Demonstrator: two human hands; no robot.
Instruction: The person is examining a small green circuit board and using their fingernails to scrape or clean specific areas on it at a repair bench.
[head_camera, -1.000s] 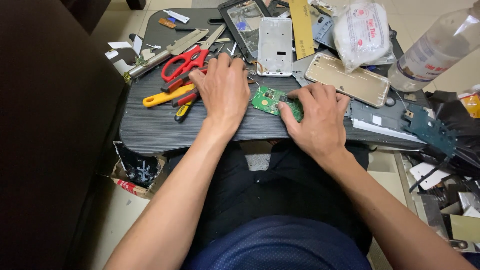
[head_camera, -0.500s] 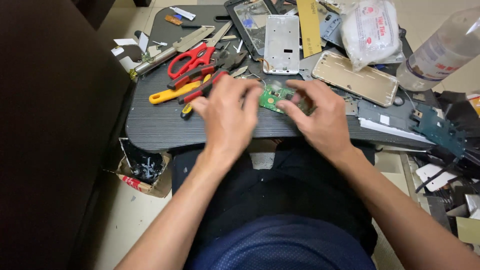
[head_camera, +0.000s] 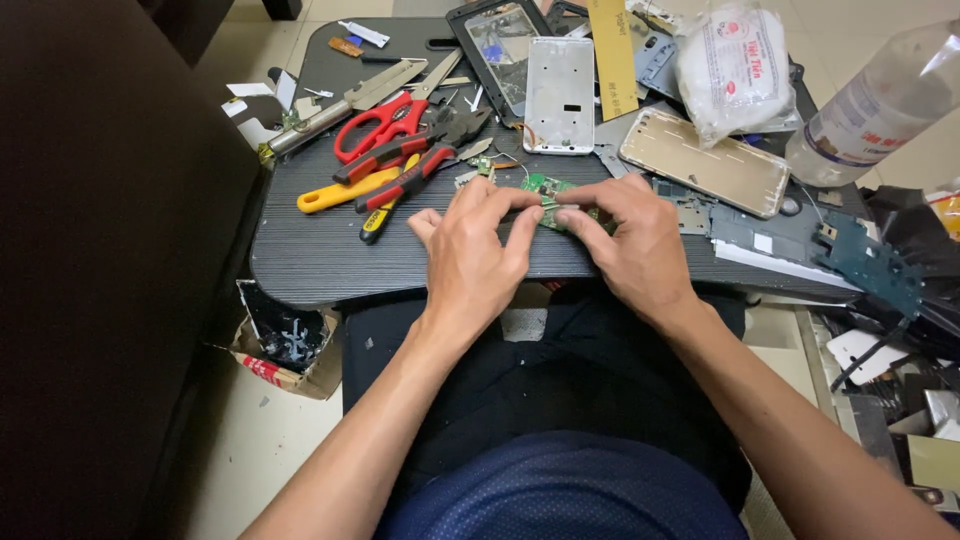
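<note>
— Head view: where's the green circuit board (head_camera: 553, 196)?
— Near the worktop (head_camera: 320, 255) front edge, pinched between left hand (head_camera: 478, 255) and right hand (head_camera: 632, 243).
— Anything crowding them?
— Red pliers (head_camera: 420, 172) and scissors (head_camera: 378, 125) just left; a gold phone back (head_camera: 705, 163) and bottle (head_camera: 880, 100) sit right.

A second ago the left hand (head_camera: 478, 255) lay flat on the desk (head_camera: 320, 250) beside the green board (head_camera: 552, 196), fingers spread toward the scissors (head_camera: 380, 124), while the right hand (head_camera: 630, 240) rested palm-down over the board's right end near the desk's front edge. Half a second ago both hands had lifted the board between their fingertips. Now the hands have closed in on each other: the left hand's fingers have curled onto the board's left side, and the right hand's fingers pinch its right side.
</note>
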